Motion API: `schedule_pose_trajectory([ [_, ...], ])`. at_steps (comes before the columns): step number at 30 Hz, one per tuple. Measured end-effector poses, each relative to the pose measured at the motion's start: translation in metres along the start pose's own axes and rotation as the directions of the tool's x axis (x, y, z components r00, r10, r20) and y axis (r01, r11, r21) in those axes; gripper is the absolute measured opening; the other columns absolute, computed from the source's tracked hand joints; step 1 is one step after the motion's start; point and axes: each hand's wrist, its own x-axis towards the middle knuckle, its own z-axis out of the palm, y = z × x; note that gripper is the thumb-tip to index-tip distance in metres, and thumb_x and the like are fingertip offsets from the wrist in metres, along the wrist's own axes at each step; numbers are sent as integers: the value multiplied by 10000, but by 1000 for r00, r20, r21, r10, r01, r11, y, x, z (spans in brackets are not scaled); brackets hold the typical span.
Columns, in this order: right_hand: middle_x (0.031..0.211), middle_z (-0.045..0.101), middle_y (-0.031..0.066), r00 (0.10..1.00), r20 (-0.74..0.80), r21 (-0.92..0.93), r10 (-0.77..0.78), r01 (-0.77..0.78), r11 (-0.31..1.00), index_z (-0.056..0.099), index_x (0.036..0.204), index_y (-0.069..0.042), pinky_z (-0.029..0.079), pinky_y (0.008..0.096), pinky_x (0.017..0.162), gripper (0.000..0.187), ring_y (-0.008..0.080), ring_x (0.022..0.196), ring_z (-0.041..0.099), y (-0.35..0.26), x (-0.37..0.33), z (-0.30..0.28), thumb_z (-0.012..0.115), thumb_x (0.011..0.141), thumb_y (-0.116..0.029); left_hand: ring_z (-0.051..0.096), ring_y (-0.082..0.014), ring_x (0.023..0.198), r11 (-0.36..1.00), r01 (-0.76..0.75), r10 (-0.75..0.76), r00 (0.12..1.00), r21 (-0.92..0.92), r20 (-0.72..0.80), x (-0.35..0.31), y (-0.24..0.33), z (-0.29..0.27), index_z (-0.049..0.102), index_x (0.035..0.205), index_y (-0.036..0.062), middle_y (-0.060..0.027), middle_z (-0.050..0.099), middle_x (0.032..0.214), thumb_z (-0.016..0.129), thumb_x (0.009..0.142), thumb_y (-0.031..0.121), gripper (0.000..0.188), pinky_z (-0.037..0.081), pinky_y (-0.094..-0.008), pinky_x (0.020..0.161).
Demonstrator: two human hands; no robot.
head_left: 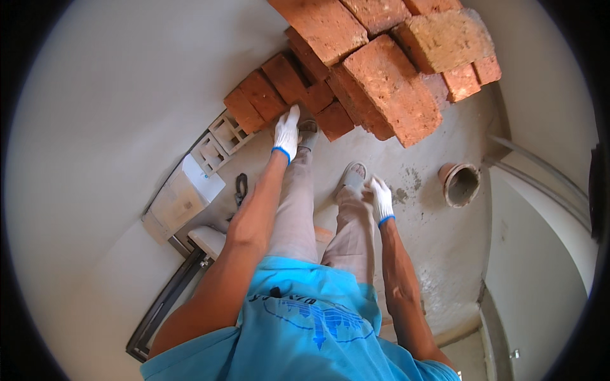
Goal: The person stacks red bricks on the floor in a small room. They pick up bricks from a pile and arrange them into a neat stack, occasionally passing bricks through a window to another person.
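Observation:
A tall stack of orange-red bricks (pixel 394 89) rises in front of me, with a paler brick (pixel 451 39) high on its right side. My left hand (pixel 287 133), in a white glove with a blue cuff, reaches toward the low bricks (pixel 262 95) at the stack's left end. Its fingers are stretched out and hold nothing I can see; whether the fingertips touch a brick, I cannot tell. In a matching glove, my right hand (pixel 381 198) hangs beside my right shin, fingers loosely bent and apart, with nothing seen in them.
Pale hollow blocks (pixel 210 154) line the left wall, followed by a white and tan box (pixel 184 190). A dark tool-like object (pixel 241 188) lies near it. On the right, a mortar-stained bucket (pixel 460 185) is on the floor, with grey pipes (pixel 540 166) along the wall.

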Motion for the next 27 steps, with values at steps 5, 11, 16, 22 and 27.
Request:
schedule_pose_trajectory([
  [5, 1324, 584, 166, 990, 97, 493, 103, -138, 859, 400, 1575, -114, 534, 534, 959, 721, 360, 1112, 622, -2, 102, 83, 626, 1029, -527, 514, -136, 880, 1000, -21, 23, 993, -19, 113, 54, 19, 47, 548, 1440, 72, -19, 558, 1187, 675, 978, 583, 701, 459, -319, 746],
  [11, 1486, 501, 155, 990, 99, 644, 105, -144, 751, 442, 1537, -122, 422, 633, 1118, 754, 401, 1383, 491, -37, 144, 133, 527, 1031, -675, 533, -140, 885, 997, -21, 11, 992, 80, 124, 95, 26, 67, 603, 1412, 128, 0, 545, 993, 663, 972, 650, 685, 507, -411, 838],
  [16, 1618, 421, 130, 992, 39, 695, 123, -116, 709, 432, 1568, -141, 410, 659, 1142, 729, 406, 1426, 465, -49, 148, 154, 500, 1046, -646, 595, -215, 1111, 982, 22, -52, 986, 187, 157, 121, 27, 68, 588, 1482, 100, -81, 642, 1274, 637, 963, 692, 789, 502, -516, 989],
  [22, 1625, 427, 95, 1000, -11, 759, -12, 16, 651, 440, 1571, -154, 428, 657, 1132, 681, 348, 1458, 453, -12, 182, 151, 518, 1054, -590, 621, -111, 750, 999, 34, -29, 984, -27, 177, 126, 23, 83, 694, 1245, -57, -38, 701, 959, 743, 986, 354, 487, 508, -292, 623],
  [27, 1685, 365, 87, 997, -32, 768, -75, 72, 637, 399, 1611, -165, 412, 660, 1149, 705, 335, 1512, 398, 9, 195, 158, 532, 1051, -571, 690, -140, 859, 987, -111, 88, 977, 116, 192, 155, -4, 64, 724, 1182, -52, -60, 733, 1036, 737, 972, 277, 390, 560, -281, 725],
])
